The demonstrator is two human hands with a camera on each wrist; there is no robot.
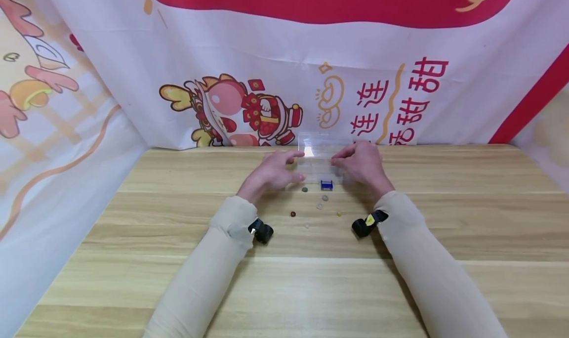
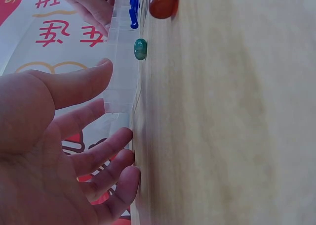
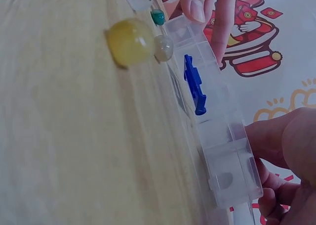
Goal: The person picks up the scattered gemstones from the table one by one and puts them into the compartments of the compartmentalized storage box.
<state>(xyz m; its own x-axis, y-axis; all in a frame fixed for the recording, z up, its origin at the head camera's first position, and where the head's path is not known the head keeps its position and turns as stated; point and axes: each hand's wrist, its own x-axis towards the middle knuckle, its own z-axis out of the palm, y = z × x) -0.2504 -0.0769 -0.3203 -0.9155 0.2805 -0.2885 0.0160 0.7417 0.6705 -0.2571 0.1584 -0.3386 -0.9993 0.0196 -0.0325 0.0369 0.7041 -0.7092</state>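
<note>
A clear plastic compartment box (image 3: 229, 170) with a blue latch (image 3: 195, 85) stands at the table's back, its clear lid (image 1: 323, 141) raised behind it. A small greyish piece (image 3: 225, 179) shows inside its right end compartment. At the box's left end is my left hand (image 1: 277, 170), fingers loosely spread and holding nothing. My right hand (image 1: 361, 164) has bent fingers at the box's right rear; its fingertips are partly hidden, so any grip is unclear. In front of the box lie a green bead (image 2: 140, 49), a red bead (image 2: 163, 2), a yellow bead (image 3: 131, 43) and several clear beads (image 3: 163, 48).
The wooden table (image 1: 306, 288) runs back to a printed cloth (image 1: 266, 46) hanging right behind the box. Another cloth (image 1: 53, 105) hangs along the left side. Black cameras (image 1: 264, 232) are strapped to both wrists, over pale sleeves.
</note>
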